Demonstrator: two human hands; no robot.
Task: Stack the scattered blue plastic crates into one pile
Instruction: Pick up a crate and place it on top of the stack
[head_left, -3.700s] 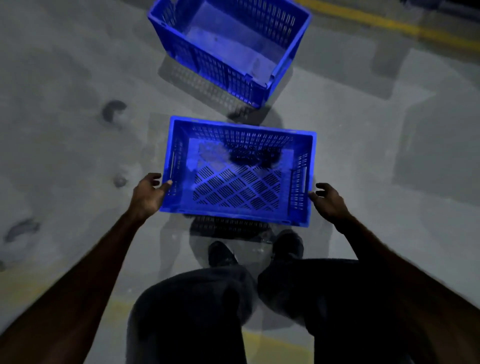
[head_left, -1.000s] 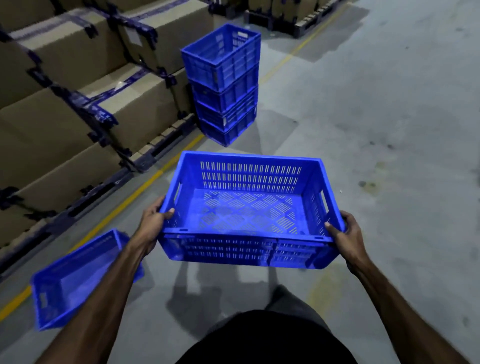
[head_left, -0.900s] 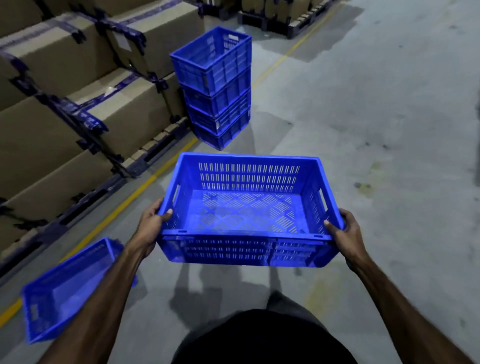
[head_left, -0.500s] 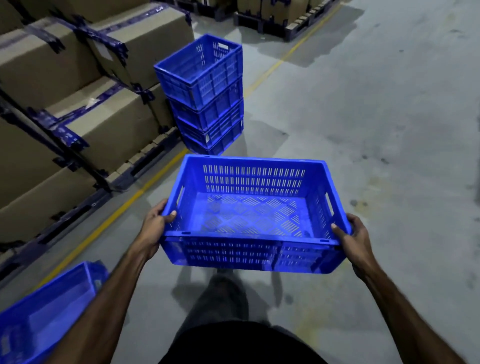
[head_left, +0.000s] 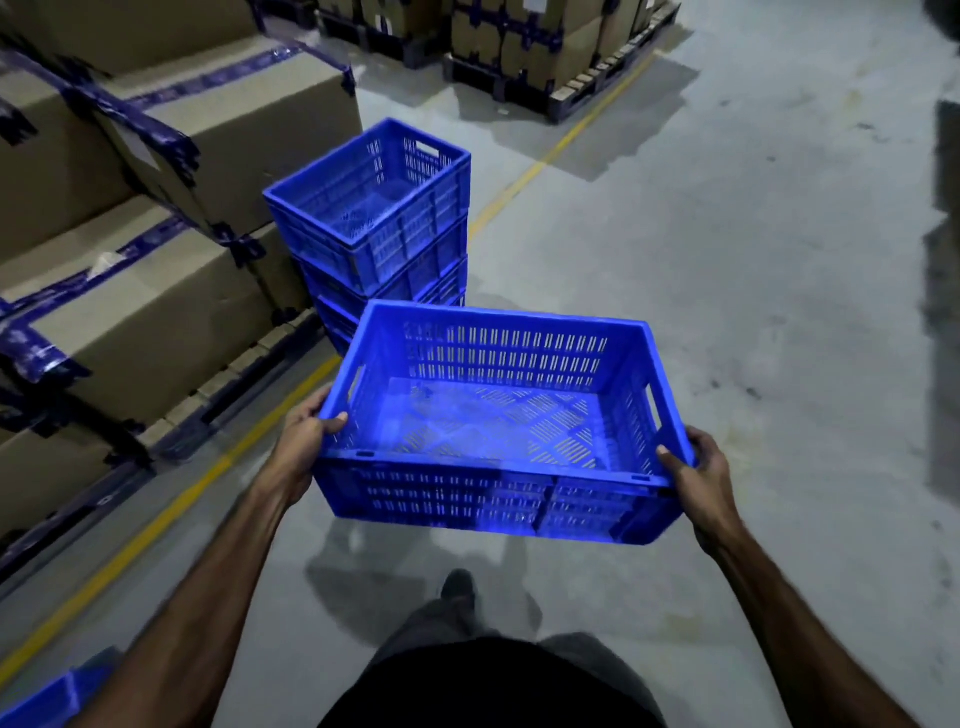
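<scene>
I hold an empty blue perforated crate (head_left: 498, 499) level in front of me, off the floor. My left hand (head_left: 306, 441) grips its left rim and my right hand (head_left: 696, 473) grips its right rim. Just beyond the held crate stands a pile of blue crates (head_left: 374, 228), several high, beside the cardboard boxes; its lower part is hidden behind the crate I carry. A corner of another blue crate (head_left: 41, 701) lies on the floor at the bottom left edge.
Large taped cardboard boxes (head_left: 145, 291) on pallets line the left side. More palletised boxes (head_left: 524, 47) stand at the back. A yellow floor line (head_left: 171, 509) runs along the pallets. Grey concrete floor (head_left: 753, 270) stretches to the right. My shoe (head_left: 457, 587) shows below.
I have lifted the crate from the floor and walked with it towards the pile, which is now much nearer. The loose crate on the left has slid almost out of view.
</scene>
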